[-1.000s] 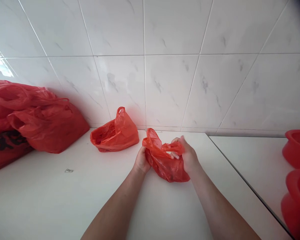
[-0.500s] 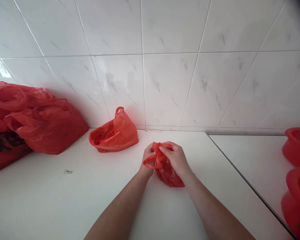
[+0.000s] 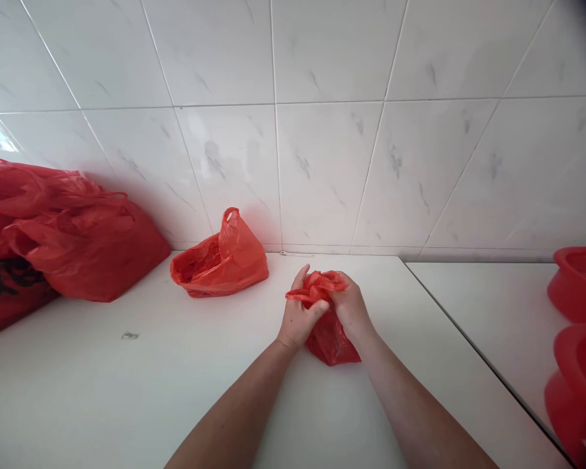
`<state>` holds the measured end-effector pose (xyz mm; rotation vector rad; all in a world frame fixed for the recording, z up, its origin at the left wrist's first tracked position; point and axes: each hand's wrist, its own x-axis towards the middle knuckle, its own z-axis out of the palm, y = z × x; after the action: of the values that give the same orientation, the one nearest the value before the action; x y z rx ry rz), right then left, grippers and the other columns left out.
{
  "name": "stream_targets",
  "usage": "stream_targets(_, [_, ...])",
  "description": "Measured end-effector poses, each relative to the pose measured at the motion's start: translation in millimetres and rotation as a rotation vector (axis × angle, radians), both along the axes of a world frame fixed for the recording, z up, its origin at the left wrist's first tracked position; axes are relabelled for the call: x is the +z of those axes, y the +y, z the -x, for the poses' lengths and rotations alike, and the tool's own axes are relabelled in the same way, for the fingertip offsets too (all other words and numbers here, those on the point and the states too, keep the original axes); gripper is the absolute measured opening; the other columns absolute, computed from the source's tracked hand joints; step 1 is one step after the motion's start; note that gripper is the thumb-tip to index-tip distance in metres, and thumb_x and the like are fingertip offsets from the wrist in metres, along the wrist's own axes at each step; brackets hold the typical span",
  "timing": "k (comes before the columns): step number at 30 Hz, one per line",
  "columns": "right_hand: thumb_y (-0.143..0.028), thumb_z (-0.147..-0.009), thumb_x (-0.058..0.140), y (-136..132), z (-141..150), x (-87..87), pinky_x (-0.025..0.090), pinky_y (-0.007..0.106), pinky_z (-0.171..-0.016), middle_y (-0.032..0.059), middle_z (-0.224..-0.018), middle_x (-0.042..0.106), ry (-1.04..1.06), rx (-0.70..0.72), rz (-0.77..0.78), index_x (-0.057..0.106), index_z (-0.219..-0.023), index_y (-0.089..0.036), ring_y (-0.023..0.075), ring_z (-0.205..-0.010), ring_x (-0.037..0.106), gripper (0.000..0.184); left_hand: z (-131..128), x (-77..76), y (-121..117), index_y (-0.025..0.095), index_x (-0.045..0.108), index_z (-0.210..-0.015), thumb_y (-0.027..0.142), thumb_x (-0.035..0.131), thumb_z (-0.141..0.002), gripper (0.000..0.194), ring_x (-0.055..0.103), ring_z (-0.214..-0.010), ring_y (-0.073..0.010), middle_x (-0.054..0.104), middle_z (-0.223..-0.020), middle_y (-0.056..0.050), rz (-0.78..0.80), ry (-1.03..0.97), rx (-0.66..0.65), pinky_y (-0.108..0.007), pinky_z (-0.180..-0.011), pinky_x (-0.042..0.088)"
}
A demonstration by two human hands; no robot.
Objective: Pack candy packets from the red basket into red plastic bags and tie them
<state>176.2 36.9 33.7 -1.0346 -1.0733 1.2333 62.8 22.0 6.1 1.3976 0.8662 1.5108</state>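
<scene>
A small red plastic bag (image 3: 333, 339) rests on the white tabletop, its top bunched between both hands. My left hand (image 3: 300, 319) grips the gathered top from the left; the thumb lies across the front and one finger sticks up behind. From the right, my right hand (image 3: 351, 306) is closed on the bunched plastic, with most fingertips hidden in the folds. A thin loop of the bag sticks out over the left hand. What the bag holds is hard to make out through the plastic.
An open red plastic bag (image 3: 224, 267) stands against the tiled wall, left of my hands. Larger red bags (image 3: 102, 247) are piled at the far left. Red plastic baskets (image 3: 579, 286) stand at the right, beyond a seam in the white tabletop (image 3: 176, 391).
My left hand has turned, so its thumb now lies across the front of the bag's top. The handle loop has shifted up. My right hand stays on the bunched plastic.
</scene>
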Motion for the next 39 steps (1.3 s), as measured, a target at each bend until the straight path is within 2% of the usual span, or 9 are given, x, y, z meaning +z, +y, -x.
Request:
stream_targets(2, [-0.027,-0.067,0.065,-2,1,-0.2,0.034,0.022,-0.047,-0.0053,-0.057,0.051,-0.013,0.113,-0.025,0.062,-0.08,-0.022,0.0089,-0.049,0.041,0.014,1,1.3,0,0.022,0.045,-0.132,0.047,0.052,-0.085,0.054,0.05,-0.117,-0.0257,0.055,-0.127,-0.009,0.101,-0.095,-0.014,-0.038,-0.098,0.041])
stream_targets(5, [-0.031,-0.074,0.06,-2,-3,-0.2,0.032,0.022,-0.048,-0.0066,-0.052,0.042,0.072,0.289,-0.031,0.062,-0.085,-0.022,0.0077,-0.048,0.033,0.014,7,1.8,3,0.016,0.063,-0.108,0.047,0.045,-0.088,0.041,0.062,-0.096,-0.0247,0.067,-0.101,-0.009,0.21,-0.163,-0.01,-0.036,-0.084,0.049])
stream_targets(10, [-0.045,-0.082,0.049,0,-13,-1.0,0.039,0.027,-0.056,-0.0038,-0.053,0.044,0.105,0.387,0.001,0.065,-0.086,-0.02,0.0109,-0.053,0.041,0.03,13,1.4,9,0.017,0.065,-0.102,0.042,0.05,-0.086,0.033,0.063,-0.093,-0.0221,0.069,-0.093,-0.006,0.218,-0.16,-0.037,-0.034,-0.085,0.048])
stream_targets(15, [-0.03,-0.07,0.066,1,-17,1.8,0.045,0.026,-0.064,-0.0026,-0.076,0.059,-0.168,0.389,-0.064,0.061,-0.094,-0.023,0.0107,-0.062,0.052,0.026,13,0.6,10,0.016,0.063,-0.101,0.045,0.049,-0.086,0.035,0.064,-0.084,-0.021,0.069,-0.091,-0.007,0.22,-0.179,-0.068,-0.033,-0.079,0.05])
stream_targets(19, [-0.024,-0.07,0.059,2,-14,0.4,0.047,0.028,-0.058,-0.0031,-0.079,0.059,-0.387,0.251,-0.067,0.054,-0.106,-0.027,0.014,-0.064,0.058,0.036,15,-0.6,10,0.016,0.063,-0.087,0.047,0.051,-0.084,0.034,0.063,-0.076,-0.02,0.067,-0.081,-0.006,0.247,-0.139,-0.004,-0.031,-0.069,0.05])
stream_targets(25, [-0.02,-0.07,0.048,6,-10,-9.0,0.044,0.028,-0.059,-0.0014,-0.076,0.063,-0.534,-0.021,-0.1,0.062,-0.083,-0.025,0.0151,-0.066,0.058,0.02,11,2.2,8,0.017,0.065,-0.096,0.044,0.05,-0.085,0.032,0.062,-0.085,-0.0194,0.068,-0.095,-0.007,0.157,-0.032,0.04,-0.03,-0.076,0.048])
stream_targets(33, [-0.019,-0.069,0.049,10,-16,-7.0,0.048,0.029,-0.065,0.0008,-0.078,0.066,-0.242,0.137,-0.008,0.066,-0.096,-0.022,0.0139,-0.065,0.059,0.032,11,-4.2,12,0.021,0.064,-0.108,0.042,0.05,-0.087,0.033,0.058,-0.104,-0.021,0.064,-0.114,-0.007,0.096,0.009,0.102,-0.033,-0.092,0.044])
stream_targets(36, [-0.026,-0.073,0.057,10,-18,-3.0,0.05,0.031,-0.073,0.0041,-0.092,0.067,0.004,0.192,0.025,0.066,-0.1,-0.02,0.0153,-0.075,0.061,0.029,15,-7.1,13,0.022,0.061,-0.115,0.042,0.049,-0.088,0.036,0.053,-0.115,-0.0206,0.06,-0.122,-0.007,0.064,0.026,0.183,-0.033,-0.1,0.039])
stream_targets(39, [-0.03,-0.069,0.069,15,-25,-4.2,0.052,0.032,-0.074,0.0049,-0.088,0.066,0.319,0.166,0.078,0.067,-0.096,-0.018,0.0166,-0.077,0.061,0.029,22,-10.7,17,0.022,0.059,-0.118,0.043,0.048,-0.089,0.038,0.051,-0.116,-0.0208,0.059,-0.122,-0.007,0.046,0.065,0.279,-0.034,-0.101,0.037])
